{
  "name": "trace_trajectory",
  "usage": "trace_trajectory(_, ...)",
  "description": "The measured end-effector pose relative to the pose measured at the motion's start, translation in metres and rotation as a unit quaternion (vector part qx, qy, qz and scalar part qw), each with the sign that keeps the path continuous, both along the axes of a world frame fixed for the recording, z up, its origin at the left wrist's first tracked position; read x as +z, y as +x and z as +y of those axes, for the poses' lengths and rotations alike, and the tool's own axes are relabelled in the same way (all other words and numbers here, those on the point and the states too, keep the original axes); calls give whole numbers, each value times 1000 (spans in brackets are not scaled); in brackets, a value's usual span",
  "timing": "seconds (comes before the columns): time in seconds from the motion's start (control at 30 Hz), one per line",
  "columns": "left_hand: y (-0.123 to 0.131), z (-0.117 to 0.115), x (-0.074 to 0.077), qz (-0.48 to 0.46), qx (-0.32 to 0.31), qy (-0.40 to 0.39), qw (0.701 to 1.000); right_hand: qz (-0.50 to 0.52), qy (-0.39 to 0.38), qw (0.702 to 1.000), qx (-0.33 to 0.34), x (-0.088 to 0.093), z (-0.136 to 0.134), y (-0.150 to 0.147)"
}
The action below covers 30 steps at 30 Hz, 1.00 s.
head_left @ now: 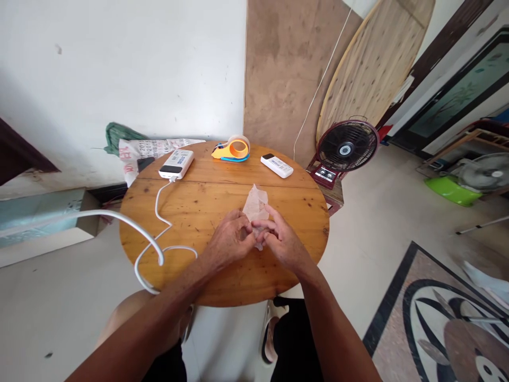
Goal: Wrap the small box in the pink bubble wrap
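A thin, pale, see-through crumpled sheet, tissue or plastic film, I cannot tell which, lies over the middle of the round wooden table. At its near left edge, my left hand pinches it between thumb and fingers. From the right, my right hand grips the same sheet with bent fingers, its index finger stretched along the sheet's right side. Both hands meet over the near part of the sheet and partly hide it.
Around the table's far side lie a white power bank with a white cable plugged in, an orange tape dispenser and a second white device. A dark red fan stands beyond the right edge.
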<state>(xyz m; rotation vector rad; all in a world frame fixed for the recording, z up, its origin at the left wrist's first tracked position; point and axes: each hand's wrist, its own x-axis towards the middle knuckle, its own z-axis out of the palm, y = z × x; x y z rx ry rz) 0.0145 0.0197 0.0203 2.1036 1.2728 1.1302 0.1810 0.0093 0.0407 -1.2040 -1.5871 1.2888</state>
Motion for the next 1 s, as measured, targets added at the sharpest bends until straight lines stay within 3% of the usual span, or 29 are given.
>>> trace_trajectory(0.17, 3, 0, 3, 6, 31, -42, 999, -8, 12, 1000, 11, -1, 0, 1)
trace_trajectory(0.5, -9, 11, -7, -9, -45, -57, 997, 3, 2, 1000, 8, -1, 0, 1)
trace_trajectory(1.0, -1, 7, -2, 21, 8, -67, 998, 3, 6, 1000, 24, -1, -1, -1)
